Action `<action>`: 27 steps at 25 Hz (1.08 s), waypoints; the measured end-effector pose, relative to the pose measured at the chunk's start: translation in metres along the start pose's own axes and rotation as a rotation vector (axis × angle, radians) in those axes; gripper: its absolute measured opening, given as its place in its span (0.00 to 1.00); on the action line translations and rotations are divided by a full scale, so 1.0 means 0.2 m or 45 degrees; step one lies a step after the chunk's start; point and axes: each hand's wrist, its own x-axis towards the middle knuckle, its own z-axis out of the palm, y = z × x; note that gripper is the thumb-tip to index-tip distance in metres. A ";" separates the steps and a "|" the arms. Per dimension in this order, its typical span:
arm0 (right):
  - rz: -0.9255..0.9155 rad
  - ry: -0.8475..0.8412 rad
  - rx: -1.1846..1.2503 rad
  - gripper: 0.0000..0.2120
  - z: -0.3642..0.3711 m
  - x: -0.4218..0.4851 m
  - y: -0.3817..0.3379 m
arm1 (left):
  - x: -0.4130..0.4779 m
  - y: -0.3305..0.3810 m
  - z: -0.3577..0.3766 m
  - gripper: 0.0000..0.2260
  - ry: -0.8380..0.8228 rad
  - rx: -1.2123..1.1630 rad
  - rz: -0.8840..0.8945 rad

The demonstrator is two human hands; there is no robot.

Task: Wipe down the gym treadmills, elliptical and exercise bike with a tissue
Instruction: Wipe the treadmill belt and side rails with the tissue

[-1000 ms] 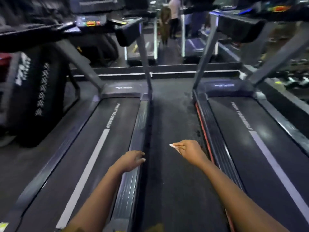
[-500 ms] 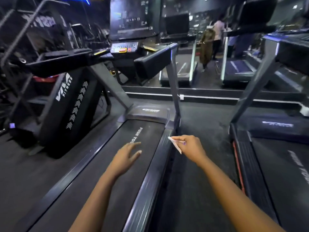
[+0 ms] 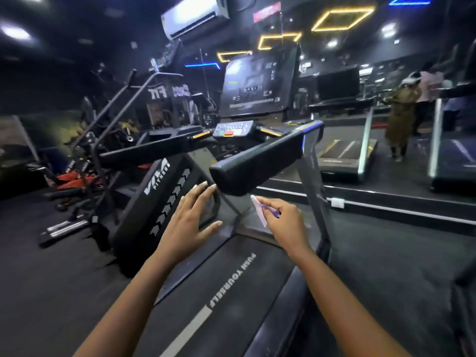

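Black handrail (image 3: 257, 163) just beyond left hand (image 3: 188, 220) — right hand (image 3: 286, 222) pinches tissue (image 3: 258, 210).

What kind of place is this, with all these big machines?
Most likely a gym: a treadmill with a long belt, its button console, and a black machine marked FITNESS beside it.

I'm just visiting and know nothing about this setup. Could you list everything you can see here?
treadmill: one, black, straight ahead beneath the arms
handrail: one, black, treadmill's right side, just beyond the hands
console: one, black, above the handrail
fitness machine: one, black with white lettering, left of the treadmill
air conditioner: one, white, high up
people: two, olive and pink clothes, far right background
tissue: one, pale, pinched in the right hand
left hand: one, fingers straight, near the handrail's end
right hand: one, pinching the tissue
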 end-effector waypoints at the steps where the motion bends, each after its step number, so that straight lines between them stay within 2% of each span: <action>1: 0.003 0.023 0.050 0.11 0.01 0.06 0.02 | 0.07 0.00 0.00 0.36 0.009 0.038 -0.023; 3: 0.033 0.071 0.124 0.13 0.04 0.17 0.07 | 0.24 -0.01 0.02 0.39 0.008 0.117 -0.029; 7: 0.062 0.232 0.268 0.16 0.17 0.31 0.13 | 0.49 -0.05 0.09 0.44 -0.128 0.250 -0.014; 11: -0.191 0.361 0.311 0.16 0.33 0.43 0.13 | 0.59 -0.13 0.13 0.43 -0.176 0.418 0.063; 15: -0.563 0.307 0.121 0.16 0.50 0.47 0.14 | 0.60 -0.21 0.17 0.32 -0.049 0.266 0.140; 18: -0.737 0.295 0.048 0.16 0.54 0.51 0.23 | 0.59 -0.23 0.19 0.31 -0.016 0.218 0.134; 23: -0.698 0.359 -0.079 0.17 0.48 0.74 0.36 | 0.60 -0.26 0.21 0.32 0.011 0.279 0.210; 27: -0.515 0.371 -0.138 0.18 0.40 0.95 0.43 | 0.59 -0.23 0.19 0.32 -0.022 0.308 0.200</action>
